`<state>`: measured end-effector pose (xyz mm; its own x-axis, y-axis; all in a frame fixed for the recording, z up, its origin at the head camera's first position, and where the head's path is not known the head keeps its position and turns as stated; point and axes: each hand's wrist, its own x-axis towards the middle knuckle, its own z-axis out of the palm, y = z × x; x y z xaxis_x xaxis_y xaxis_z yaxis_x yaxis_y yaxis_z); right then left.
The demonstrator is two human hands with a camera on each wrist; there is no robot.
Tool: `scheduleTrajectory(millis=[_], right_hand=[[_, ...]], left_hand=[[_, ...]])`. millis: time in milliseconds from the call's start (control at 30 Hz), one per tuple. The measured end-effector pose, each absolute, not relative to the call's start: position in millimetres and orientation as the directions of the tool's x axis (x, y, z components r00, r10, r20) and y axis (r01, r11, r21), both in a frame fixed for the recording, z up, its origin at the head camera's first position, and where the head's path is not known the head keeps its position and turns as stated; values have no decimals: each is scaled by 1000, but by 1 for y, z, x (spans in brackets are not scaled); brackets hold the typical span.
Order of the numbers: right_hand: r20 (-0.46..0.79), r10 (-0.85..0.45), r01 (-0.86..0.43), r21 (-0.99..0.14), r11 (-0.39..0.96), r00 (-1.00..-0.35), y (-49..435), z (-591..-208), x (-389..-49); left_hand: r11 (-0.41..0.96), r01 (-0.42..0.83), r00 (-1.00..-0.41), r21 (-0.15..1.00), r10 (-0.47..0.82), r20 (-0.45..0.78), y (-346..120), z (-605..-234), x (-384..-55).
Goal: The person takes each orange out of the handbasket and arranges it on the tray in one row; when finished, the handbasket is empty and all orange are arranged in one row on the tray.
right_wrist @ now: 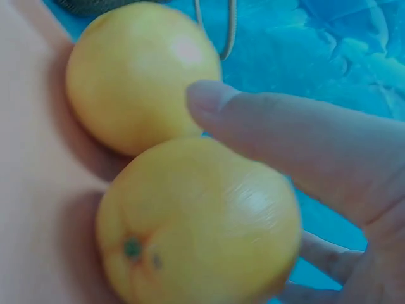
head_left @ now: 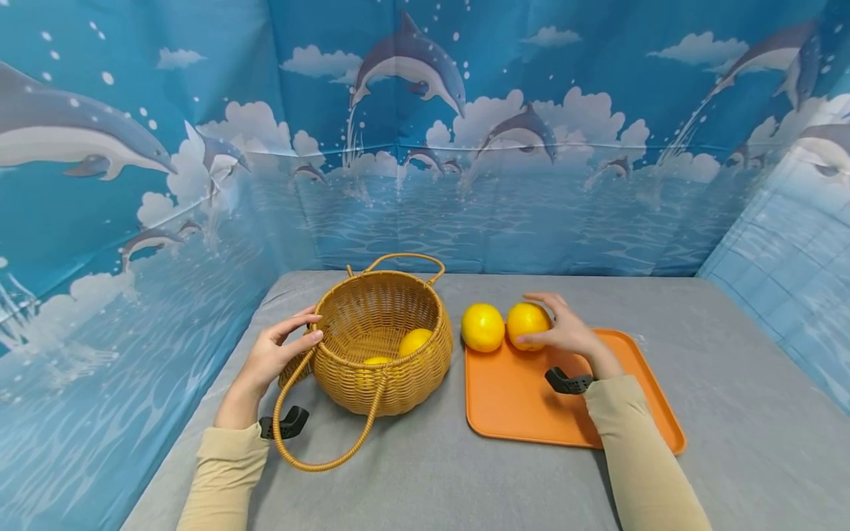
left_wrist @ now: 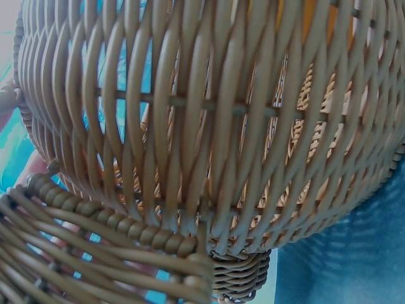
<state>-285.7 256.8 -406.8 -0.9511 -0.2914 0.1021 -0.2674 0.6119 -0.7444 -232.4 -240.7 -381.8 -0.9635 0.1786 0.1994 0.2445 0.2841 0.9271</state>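
Note:
A round wicker basket (head_left: 392, 383) stands with its mouth up, two oranges inside; one orange (head_left: 415, 341) shows well, the other (head_left: 378, 361) only its top. My left hand (head_left: 268, 358) holds the basket's left rim with thumb and fingers. Beside that hand hangs a woven flap (left_wrist: 114, 234), close in the left wrist view. My right hand (head_left: 564, 328) grips an orange (right_wrist: 202, 221) at the far left part of the orange tray (head_left: 511, 409), thumb in front, fingers behind. Next to it sits another orange (head_left: 482, 327), near the thumb tip.
One basket handle (head_left: 319, 466) droops towards the front left; the other handle (head_left: 406, 256) stands at the back. Grey cloth (head_left: 425, 472) covers the table. A dolphin-printed curtain (head_left: 432, 206) walls off the back and both sides.

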Motion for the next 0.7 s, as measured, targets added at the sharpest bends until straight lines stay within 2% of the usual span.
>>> scheduleTrajectory(millis=[133, 333, 533, 700], right_hand=[[145, -306, -307, -746, 591, -941, 252, -395, -286], [223, -371, -393, -783, 483, -901, 236, -368, -289], [240, -502, -478, -769, 424, -831, 194, -322, -302], [166, -658, -504, -783, 365, -735, 149, -284, -317]], left_hand=[[283, 236, -965, 930, 181, 190, -240, -376, -228], [287, 247, -962, 926, 188, 198, -234, -364, -222], [285, 248, -962, 926, 182, 202, -232, -358, -217], [287, 243, -963, 927, 183, 196, -233, -359, -218]])
